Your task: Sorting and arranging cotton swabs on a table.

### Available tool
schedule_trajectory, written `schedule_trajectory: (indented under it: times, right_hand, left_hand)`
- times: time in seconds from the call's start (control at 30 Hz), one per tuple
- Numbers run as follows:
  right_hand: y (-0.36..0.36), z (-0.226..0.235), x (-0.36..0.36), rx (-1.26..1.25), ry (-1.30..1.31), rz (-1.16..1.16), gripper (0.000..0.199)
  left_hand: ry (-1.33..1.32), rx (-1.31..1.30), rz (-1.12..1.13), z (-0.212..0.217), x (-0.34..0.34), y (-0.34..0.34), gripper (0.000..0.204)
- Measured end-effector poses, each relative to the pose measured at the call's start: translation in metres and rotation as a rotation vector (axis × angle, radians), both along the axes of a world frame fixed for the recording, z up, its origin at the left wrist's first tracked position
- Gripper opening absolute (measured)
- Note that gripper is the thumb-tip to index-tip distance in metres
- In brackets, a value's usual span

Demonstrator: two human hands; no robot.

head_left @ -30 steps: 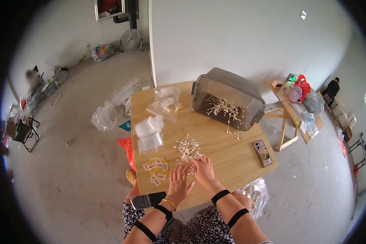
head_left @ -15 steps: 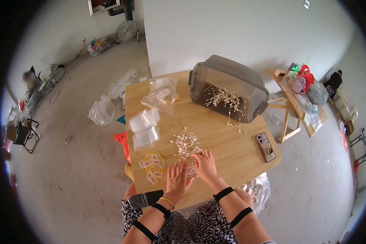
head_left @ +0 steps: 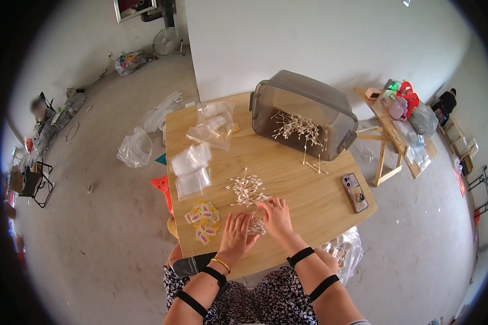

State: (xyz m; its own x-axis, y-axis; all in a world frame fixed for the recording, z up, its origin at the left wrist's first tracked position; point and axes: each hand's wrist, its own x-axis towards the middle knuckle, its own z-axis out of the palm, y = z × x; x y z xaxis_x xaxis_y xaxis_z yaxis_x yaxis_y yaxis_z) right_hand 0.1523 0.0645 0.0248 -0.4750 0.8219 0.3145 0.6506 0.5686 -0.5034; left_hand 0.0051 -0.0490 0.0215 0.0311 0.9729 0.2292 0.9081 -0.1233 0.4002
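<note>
Between my hands lies a neat bundle of cotton swabs (head_left: 256, 226), set roughly parallel on the wooden table (head_left: 309, 216). My left hand (head_left: 236, 233) rests at the bundle's left end, fingers stretched out and thumb apart, touching the swabs. Just beyond is a loose, crisscrossed pile of cotton swabs (head_left: 246, 188). At this pile's near right edge, my right hand (head_left: 277, 218) has its fingers bent and pinched on cotton swabs; how many is hidden. Yellow and white paper packets (head_left: 203, 221) are heaped left of my left hand.
A grey translucent bin (head_left: 303, 97) lies on its side at the back, with more swabs inside and a few spilled at its mouth. Clear plastic bags (head_left: 192, 173) cover the table's left side. A phone (head_left: 354, 193) lies near the right edge. Another wooden table (head_left: 412, 157) stands beyond.
My right hand has shifted slightly right, away from my left hand, uncovering more of the bundle between them. My left hand stays almost in place.
</note>
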Motion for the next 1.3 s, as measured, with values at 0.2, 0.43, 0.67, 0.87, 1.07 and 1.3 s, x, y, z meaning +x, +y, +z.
schedule_trajectory:
  times: [0.2, 0.43, 0.67, 0.87, 1.07, 1.3]
  right_hand:
    - [-0.007, 0.002, 0.0, -0.007, -0.086, 0.031, 0.02]
    - [0.0, 0.001, 0.011, -0.027, -0.095, 0.072, 0.012]
    - [0.004, 0.001, 0.029, -0.104, -0.14, -0.05, 0.013]
    - [-0.021, -0.008, -0.012, -0.076, -0.033, 0.062, 0.012]
    - [-0.033, -0.012, 0.004, -0.211, 0.531, -0.218, 0.013]
    - [-0.063, -0.003, -0.039, -0.305, 0.575, 0.049, 0.022]
  left_hand:
    - [-0.038, 0.022, 0.001, -0.001, 0.0, -0.001, 0.074]
    - [-0.129, 0.044, -0.014, -0.006, 0.0, 0.001, 0.068]
    - [-0.235, 0.112, -0.041, -0.019, -0.002, -0.004, 0.057]
    - [-0.189, 0.102, 0.033, -0.013, 0.006, -0.009, 0.061]
    - [-0.159, 0.042, 0.047, -0.013, -0.001, -0.014, 0.073]
    - [-0.085, -0.012, -0.058, -0.032, 0.0, -0.012, 0.069]
